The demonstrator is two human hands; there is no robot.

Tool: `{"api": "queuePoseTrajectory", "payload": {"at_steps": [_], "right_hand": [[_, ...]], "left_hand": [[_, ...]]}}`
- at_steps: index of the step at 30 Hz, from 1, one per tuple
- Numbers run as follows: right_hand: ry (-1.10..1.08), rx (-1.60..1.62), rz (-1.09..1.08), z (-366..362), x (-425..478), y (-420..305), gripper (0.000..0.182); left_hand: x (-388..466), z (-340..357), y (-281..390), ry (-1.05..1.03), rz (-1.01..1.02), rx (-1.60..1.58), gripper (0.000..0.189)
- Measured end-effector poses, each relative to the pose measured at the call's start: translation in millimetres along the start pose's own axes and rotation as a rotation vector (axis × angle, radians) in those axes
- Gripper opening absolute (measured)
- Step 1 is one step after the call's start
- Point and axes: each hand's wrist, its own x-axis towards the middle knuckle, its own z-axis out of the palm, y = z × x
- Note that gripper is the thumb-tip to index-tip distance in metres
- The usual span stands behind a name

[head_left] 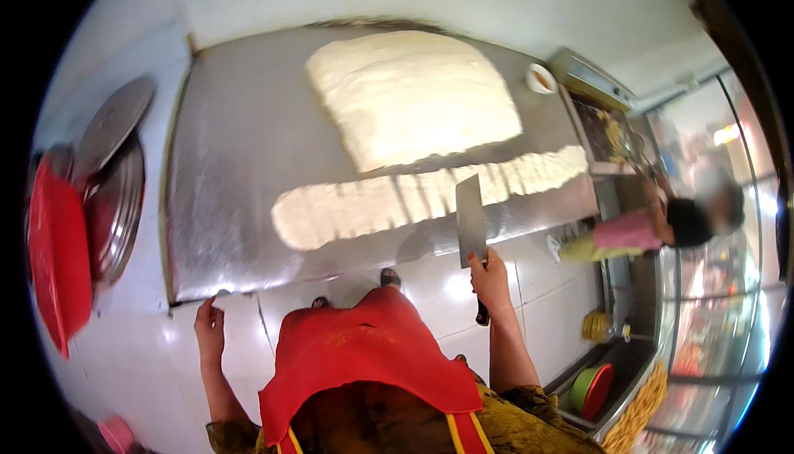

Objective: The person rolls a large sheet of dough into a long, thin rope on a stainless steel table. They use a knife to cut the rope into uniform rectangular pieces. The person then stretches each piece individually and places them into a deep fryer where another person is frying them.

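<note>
My right hand [491, 283] grips the dark handle of a cleaver [471, 218]. Its broad steel blade points away from me, the far end over the near edge of a long dough strip [366, 207]. Crosswise cuts divide much of that strip; the left end looks whole. Behind it lies a large flat sheet of dough [415, 100]. Both rest on a steel worktable [242, 119]. My left hand [211, 325] is beside the table's front left edge, fingers loosely bent, with nothing visibly held.
Left of the table are a red plastic basin [59, 262] and metal lids [118, 122]. A white bowl [541, 79] sits at the back right. To the right, a person [639, 227] stands by a fryer [605, 128]. An oil bottle [598, 327] and fried dough sticks [636, 407] are nearer.
</note>
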Motion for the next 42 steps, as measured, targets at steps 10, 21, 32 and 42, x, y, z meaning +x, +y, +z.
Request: {"api": "queuePoseTrajectory", "payload": {"at_steps": [10,21,32,42], "right_hand": [[0.324,-0.301,-0.413,-124,182,96,0.07],[0.172,-1.058,-0.346,-156,520,86,0.045],[0.277,-0.632,-0.422,-144,640,104,0.057],[-0.589,0.107,-0.935,97,298,-105,0.023]], "left_hand": [[43,102,114,-0.152,0.077,0.121,0.035],[-73,101,194,0.048,-0.188,0.291,0.036],[-145,119,200,0.108,-0.408,0.321,0.045],[1,186,206,0.467,-0.136,0.439,0.078]]}}
